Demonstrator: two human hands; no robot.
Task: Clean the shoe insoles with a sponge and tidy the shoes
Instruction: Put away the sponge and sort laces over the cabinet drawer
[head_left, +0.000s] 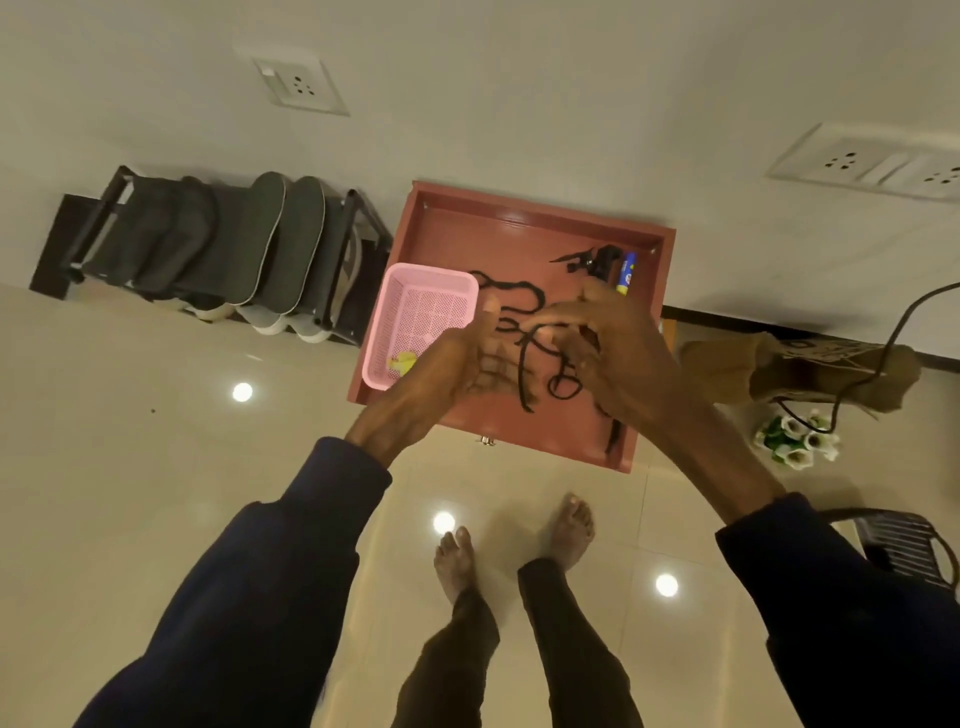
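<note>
1. Lace (523, 371) hangs between both hands above the tray (519, 223), its length running down toward the person.
2. Right hand (618, 358) pinches it; left hand (441, 369) cups beneath, grip unclear.
3. Insoles (298, 239) stand on the rack (349, 249), well left, nearer the left hand.

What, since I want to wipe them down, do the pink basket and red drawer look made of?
The pink basket looks like moulded plastic, matte, given its perforated mesh walls. The red drawer seems painted or laminated wood, glossy: light reflects off its floor.
</note>
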